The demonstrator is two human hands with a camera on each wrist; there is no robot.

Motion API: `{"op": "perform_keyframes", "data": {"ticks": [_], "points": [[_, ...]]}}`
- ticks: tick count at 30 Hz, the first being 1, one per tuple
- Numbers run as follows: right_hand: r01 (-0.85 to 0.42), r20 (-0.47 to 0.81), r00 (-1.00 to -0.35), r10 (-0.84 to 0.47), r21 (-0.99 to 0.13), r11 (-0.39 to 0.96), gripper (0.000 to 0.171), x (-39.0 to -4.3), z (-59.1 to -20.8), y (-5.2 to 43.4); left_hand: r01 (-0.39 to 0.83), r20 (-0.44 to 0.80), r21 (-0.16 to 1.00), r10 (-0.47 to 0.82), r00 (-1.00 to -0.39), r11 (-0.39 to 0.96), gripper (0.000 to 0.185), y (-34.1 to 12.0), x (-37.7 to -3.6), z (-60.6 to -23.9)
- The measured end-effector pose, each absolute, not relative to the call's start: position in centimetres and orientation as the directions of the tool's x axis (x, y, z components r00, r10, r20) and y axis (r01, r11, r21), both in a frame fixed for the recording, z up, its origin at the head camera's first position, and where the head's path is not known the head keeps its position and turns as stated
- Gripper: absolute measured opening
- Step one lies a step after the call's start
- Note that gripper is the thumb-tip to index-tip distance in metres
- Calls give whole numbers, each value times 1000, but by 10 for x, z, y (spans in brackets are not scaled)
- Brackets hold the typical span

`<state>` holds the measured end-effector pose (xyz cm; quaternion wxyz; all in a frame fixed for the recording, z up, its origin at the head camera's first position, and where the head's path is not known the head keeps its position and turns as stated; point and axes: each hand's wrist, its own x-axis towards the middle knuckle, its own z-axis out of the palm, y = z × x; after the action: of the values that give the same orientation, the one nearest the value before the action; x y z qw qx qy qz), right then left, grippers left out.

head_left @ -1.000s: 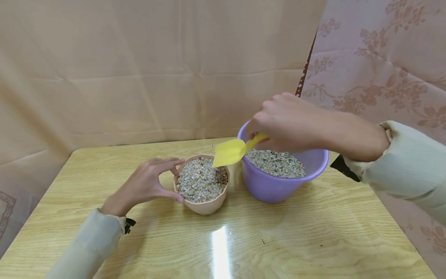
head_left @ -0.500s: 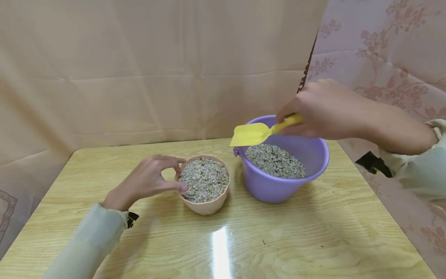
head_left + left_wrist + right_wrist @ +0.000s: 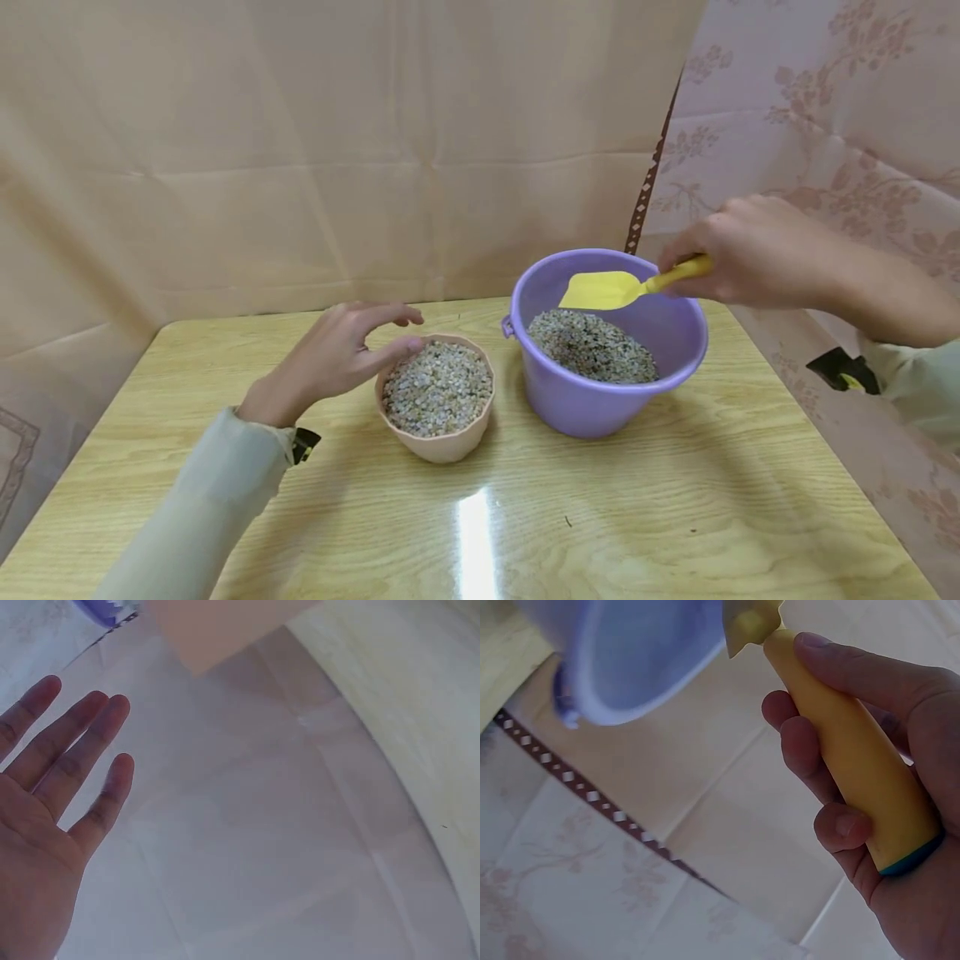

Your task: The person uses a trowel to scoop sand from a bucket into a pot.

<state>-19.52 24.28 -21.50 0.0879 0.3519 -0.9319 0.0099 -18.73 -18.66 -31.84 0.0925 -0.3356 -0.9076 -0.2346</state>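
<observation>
Since the earlier frames the right hand (image 3: 750, 250) has carried the yellow scoop (image 3: 626, 286) from above the peach pot (image 3: 442, 433) back over the purple bucket (image 3: 592, 400); the left hand (image 3: 337, 360) has let go of the pot's rim and opened.

Head view: the right hand grips the scoop's handle, the blade level and apparently bare, held above the gravel in the bucket (image 3: 588, 343), not touching it. The left hand is open, fingers extended and loosely spread over the pot's far-left rim; the thumb seems to touch the rim, but contact is not certain from this angle. The pot is filled almost to the brim with pale gravel (image 3: 437, 387). Pot and bucket stand just beside each other, a narrow gap between, on the wooden table (image 3: 675, 517). Beige cloth (image 3: 300, 150) hangs behind; a floral cloth (image 3: 825, 125) hangs at right.

Left wrist view: left hand (image 3: 45, 825) seen palm-side, four fingers straight and slightly fanned, holding nothing. A corner of the peach pot (image 3: 217, 622) shows at the top edge, the table (image 3: 420, 690) at right.

Right wrist view: right hand (image 3: 885, 772) wraps the yellow scoop (image 3: 847, 757) by its handle, fingers curled round it, thumb laid along the top. A teal band marks the handle's end. The purple bucket (image 3: 630, 652) lies beyond the blade's neck.
</observation>
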Motion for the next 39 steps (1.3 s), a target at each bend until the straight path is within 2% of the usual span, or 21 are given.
{"op": "perform_keyframes", "data": {"ticks": [11, 20, 28, 39], "points": [[-599, 43, -800, -598, -2, 801, 19, -200, -249, 260, 700, 346, 360, 608, -714, 617, 33, -156, -195, -296], [-622, -2, -783, -622, -18, 783, 17, -200, -260, 258, 723, 327, 326, 645, -691, 609, 40, -134, -199, -294], [-653, -55, -756, -653, -22, 757, 15, -202, -259, 249, 730, 233, 333, 698, -677, 597, 54, -114, -204, -291], [-669, -131, -740, -660, 35, 742, 17, -205, -257, 235, 754, 165, 303, 747, -644, 583, 55, -95, -213, -294]]}}
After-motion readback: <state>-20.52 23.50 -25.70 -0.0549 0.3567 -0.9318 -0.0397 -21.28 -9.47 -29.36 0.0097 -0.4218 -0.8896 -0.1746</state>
